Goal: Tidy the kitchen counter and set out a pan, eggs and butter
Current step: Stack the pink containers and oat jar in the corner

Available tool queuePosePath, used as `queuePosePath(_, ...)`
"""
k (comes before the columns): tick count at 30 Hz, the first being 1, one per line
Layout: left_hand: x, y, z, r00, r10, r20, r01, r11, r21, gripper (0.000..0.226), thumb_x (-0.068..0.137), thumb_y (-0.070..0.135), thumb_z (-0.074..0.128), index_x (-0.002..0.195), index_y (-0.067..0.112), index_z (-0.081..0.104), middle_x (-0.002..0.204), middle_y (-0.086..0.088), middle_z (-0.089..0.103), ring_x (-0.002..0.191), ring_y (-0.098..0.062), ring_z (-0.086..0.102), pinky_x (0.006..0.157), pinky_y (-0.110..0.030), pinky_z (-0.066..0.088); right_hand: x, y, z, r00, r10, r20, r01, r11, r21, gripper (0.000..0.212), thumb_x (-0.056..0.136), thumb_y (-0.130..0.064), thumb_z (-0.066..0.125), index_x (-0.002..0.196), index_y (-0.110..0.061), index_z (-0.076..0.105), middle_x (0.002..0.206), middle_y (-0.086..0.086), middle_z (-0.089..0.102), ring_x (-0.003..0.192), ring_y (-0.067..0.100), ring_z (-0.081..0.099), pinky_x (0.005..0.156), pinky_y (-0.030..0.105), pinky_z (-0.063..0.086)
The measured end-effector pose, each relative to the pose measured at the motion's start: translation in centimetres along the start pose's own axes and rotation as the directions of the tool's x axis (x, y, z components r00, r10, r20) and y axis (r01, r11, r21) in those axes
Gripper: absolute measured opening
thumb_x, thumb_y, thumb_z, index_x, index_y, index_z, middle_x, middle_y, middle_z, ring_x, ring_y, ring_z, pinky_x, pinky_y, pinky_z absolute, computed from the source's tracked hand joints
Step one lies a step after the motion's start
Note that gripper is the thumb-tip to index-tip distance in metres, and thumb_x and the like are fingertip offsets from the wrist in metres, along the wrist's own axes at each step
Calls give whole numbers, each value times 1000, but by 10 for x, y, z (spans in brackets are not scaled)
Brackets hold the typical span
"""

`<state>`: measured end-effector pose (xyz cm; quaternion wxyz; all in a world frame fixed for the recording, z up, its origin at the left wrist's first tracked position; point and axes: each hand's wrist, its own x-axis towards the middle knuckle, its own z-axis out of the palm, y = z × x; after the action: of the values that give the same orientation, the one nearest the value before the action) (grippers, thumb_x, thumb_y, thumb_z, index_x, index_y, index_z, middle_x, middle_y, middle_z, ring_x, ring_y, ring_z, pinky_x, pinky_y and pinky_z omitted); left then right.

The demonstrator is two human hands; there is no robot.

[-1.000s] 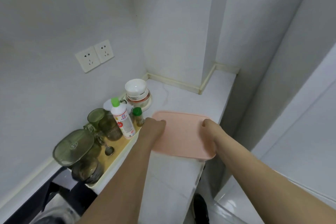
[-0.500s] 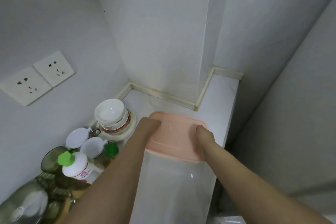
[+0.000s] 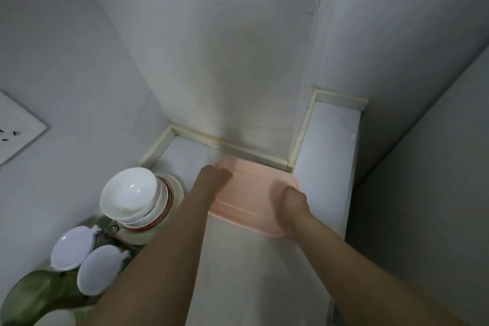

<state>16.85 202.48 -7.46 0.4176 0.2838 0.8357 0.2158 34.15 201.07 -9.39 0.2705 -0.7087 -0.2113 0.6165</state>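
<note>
We find the pink plastic tray flat on the white counter, its far edge near the wall trim at twelve o'clock, gripped by its short edges: left hand at nine o'clock, right hand at three, fingers curled round each rim. We judge the two-sided grip keeps it level and clear of the stacked white bowls at nine o'clock; pan, eggs and butter are not in view
</note>
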Motion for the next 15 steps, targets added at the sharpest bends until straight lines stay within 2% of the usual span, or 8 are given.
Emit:
queuePosePath(2,12,6,-1,1000,-9,20,9,1000,1,49,88,21,64,128,-4,51,118,-18,58,103,-35,60,88,-39,51,5,-4,6,1000,-19,-10,19,1000,-23,38,95,-18,45,126,3,51,128,22,56,117,39,54,92,42,47)
queuePosePath(4,21,10,-5,1000,-3,17,3,999,35,50,90,21,63,130,-5,49,117,-17,57,102,-33,59,82,-34,48,11,-7,11,1000,-21,-13,20,999,-42,40,95,-19,42,128,1,50,127,21,56,116,38,54,97,43,46)
queuePosePath(7,28,15,-16,997,68,-26,-59,966,252,54,91,24,60,135,-2,43,131,-17,52,116,-33,54,83,-32,42,14,-11,20,1000,8,22,-7,998,-67,41,96,-17,39,131,3,48,129,22,55,118,38,54,101,44,44)
queuePosePath(9,30,16,-25,985,158,-71,-111,891,441,56,90,26,58,137,2,39,138,-17,44,124,-35,46,95,-37,40,11,-12,27,995,0,97,9,996,-92,37,97,-14,39,128,3,50,124,25,56,106,37,58,93,46,47)
queuePosePath(11,27,11,-32,969,231,-94,-138,812,567,62,89,26,56,142,4,33,147,-16,32,132,-36,35,105,-43,35,8,-12,36,990,21,139,-7,995,-97,35,98,-9,35,128,1,51,113,26,57,88,32,56,78,44,52)
queuePosePath(13,24,5,-35,967,249,-50,-163,759,631,64,89,26,53,145,6,29,153,-14,22,137,-36,27,109,-44,30,6,-13,46,989,28,147,-12,994,-110,35,97,-6,33,126,0,51,108,22,56,78,30,53,61,36,49)
queuePosePath(15,23,-1,-40,974,221,46,-190,696,693,64,89,27,50,147,8,29,155,-13,22,141,-34,24,112,-43,29,6,-15,57,987,11,159,11,991,-136,35,96,-3,33,125,4,52,106,23,57,75,30,54,59,35,47)
